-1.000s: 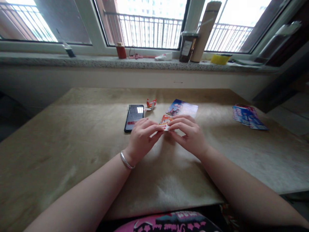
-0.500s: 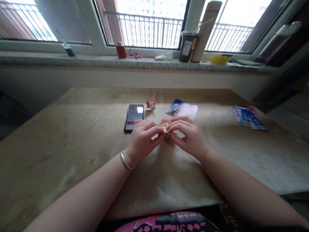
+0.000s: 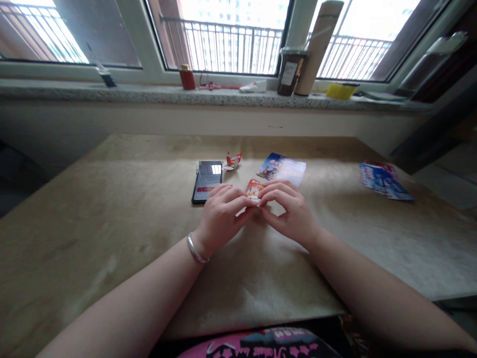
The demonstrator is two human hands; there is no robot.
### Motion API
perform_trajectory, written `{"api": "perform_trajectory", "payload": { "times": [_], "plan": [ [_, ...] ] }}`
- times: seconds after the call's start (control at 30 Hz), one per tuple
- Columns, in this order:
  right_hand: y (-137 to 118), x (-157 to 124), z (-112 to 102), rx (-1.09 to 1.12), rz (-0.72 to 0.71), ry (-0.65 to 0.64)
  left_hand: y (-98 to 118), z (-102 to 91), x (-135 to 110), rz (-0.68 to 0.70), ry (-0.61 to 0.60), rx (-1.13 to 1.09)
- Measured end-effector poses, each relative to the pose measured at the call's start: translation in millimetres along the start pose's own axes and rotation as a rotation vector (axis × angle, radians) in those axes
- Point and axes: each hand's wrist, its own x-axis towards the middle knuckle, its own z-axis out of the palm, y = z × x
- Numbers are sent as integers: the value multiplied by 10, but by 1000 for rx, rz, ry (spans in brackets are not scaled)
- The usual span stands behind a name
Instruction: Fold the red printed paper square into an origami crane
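Between my two hands is a small piece of red-orange printed paper (image 3: 254, 188) with a white edge nearest me. My left hand (image 3: 225, 209), with a silver bangle at the wrist, pinches its left near edge between thumb and forefinger. On the other side my right hand (image 3: 288, 208) pinches the right near edge, its fingers curled over the paper and hiding part of it. A smartphone (image 3: 207, 185) lies just beyond my left hand, its screen lit. Past the fingers of my right hand rests a blue and pink printed sheet (image 3: 282, 168).
A folded red and white paper piece (image 3: 233, 160) stands beside the phone. Several blue and pink cards (image 3: 385, 181) lie fanned at the right of the table (image 3: 122, 199). On the windowsill are a red bottle (image 3: 187, 78), a dark container (image 3: 289, 72), a cardboard tube (image 3: 319, 47) and yellow tape (image 3: 341, 91).
The red-orange paper has tilted so more of its printed face shows above my fingertips. Both hands have shifted only slightly and keep their pinch.
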Motion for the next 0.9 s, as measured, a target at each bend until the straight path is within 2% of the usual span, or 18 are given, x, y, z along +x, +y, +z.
{"api": "perform_trajectory", "payload": {
  "times": [0.13, 0.33, 0.7, 0.9],
  "plan": [
    [4, 1, -5, -21, -5, 8, -3, -2, -1, -19, 5, 14],
    [-1, 4, -8, -68, -32, -24, 16, -26, 20, 19, -71, 101],
    [1, 8, -7, -95, -60, -42, 27, -24, 29, 19, -88, 99],
    [27, -4, 12, -103, 6, -25, 12, -9, 30, 15, -74, 91]
  ]
}}
